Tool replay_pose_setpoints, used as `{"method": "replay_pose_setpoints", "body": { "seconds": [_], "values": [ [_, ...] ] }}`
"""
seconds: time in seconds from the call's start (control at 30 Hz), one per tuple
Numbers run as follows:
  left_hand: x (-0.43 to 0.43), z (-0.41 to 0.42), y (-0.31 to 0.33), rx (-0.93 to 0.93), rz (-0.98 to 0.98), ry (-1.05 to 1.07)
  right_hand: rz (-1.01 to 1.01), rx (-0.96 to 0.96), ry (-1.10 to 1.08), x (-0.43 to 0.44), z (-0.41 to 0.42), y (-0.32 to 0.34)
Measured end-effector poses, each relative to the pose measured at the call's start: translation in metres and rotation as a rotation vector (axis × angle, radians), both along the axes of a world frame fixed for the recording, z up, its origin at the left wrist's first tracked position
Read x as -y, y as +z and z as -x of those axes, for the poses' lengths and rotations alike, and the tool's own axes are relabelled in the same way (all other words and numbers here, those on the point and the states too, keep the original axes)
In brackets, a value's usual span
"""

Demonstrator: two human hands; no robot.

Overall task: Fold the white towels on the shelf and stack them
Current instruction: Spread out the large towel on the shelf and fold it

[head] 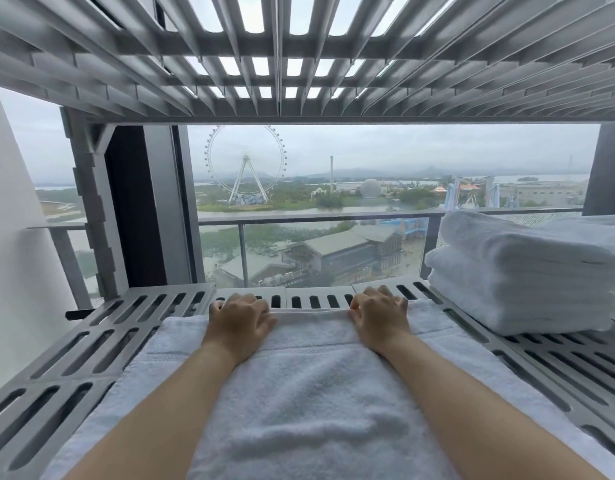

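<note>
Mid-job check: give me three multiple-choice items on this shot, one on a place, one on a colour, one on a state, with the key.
1. Where is the stack of folded towels? A) right end of the shelf B) left end C) upper tier
2. What colour is the shelf? A) red B) grey C) brown
3. How does the towel under the left hand and right hand lie? A) rolled up B) hanging from a hook C) spread flat

1 A: it sits right of the right hand.
2 B: it is grey all over.
3 C: it lies open on the shelf, both hands gripping its far edge.
</note>
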State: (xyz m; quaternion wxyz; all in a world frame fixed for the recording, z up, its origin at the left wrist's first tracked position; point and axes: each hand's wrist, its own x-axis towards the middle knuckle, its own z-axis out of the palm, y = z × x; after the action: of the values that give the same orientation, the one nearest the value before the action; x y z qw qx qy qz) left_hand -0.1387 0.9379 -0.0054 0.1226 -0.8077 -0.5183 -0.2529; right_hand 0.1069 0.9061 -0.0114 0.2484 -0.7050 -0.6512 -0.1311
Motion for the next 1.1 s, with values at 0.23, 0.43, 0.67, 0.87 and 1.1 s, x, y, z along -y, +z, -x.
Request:
{"method": "replay_pose_setpoints", "body": {
  "seconds": [0.23,0.43,0.67,0.87,1.1],
  "values": [
    [0.007,-0.001,0.001,-0.036,-0.170,0.002,-0.033,0.000,0.001,-0.001,0.001,-0.001],
    [0.005,0.000,0.002,-0.044,-0.135,-0.021,-0.038,-0.020,0.023,-0.003,-0.001,-0.003],
    [0.008,-0.002,0.003,0.031,-0.056,-0.094,0.094,-0.046,0.105,-0.004,-0.004,-0.002],
    [0.012,-0.002,0.006,-0.003,-0.029,-0.076,-0.012,0.064,0.178,0.002,0.001,0.004],
    [0.012,0.010,0.010,-0.284,-0.102,-0.060,0.076,0.270,0.200,-0.011,-0.013,0.017]
  ]
}}
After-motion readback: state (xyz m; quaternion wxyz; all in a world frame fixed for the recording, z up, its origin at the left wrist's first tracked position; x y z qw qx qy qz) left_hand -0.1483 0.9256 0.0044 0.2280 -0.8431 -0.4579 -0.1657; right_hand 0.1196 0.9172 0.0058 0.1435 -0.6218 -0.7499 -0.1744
